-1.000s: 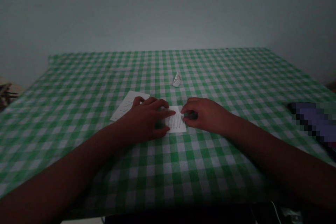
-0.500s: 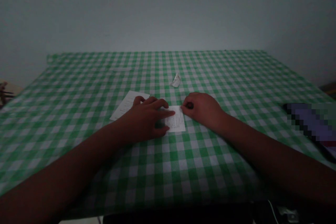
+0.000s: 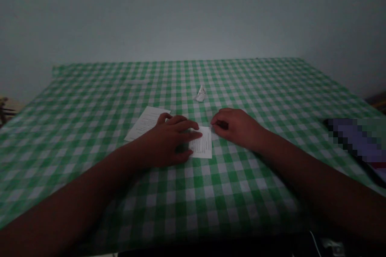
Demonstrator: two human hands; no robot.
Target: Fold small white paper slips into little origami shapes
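A small white printed paper (image 3: 202, 146) lies flat on the checked cloth, its left part under my left hand (image 3: 170, 140). That hand is open, fingers spread, with fingertips resting on the sheet. Close to the paper's upper right corner is my right hand (image 3: 237, 126), thumb and index finger drawn together in a pinch. Whatever sits between those fingertips is too small and dark to make out. A second printed sheet (image 3: 146, 122) lies behind my left wrist, partly covered by that hand.
A crumpled white scrap of paper (image 3: 200, 94) lies farther back. A dark-edged device (image 3: 346, 136), partly blurred out, rests at the right. The green and white tablecloth (image 3: 256, 192) reaches a plain wall (image 3: 193, 12).
The small paper sits slightly lower and is turned a little. My right hand's fingertips have shifted slightly right, away from its corner. My left hand stays over the paper.
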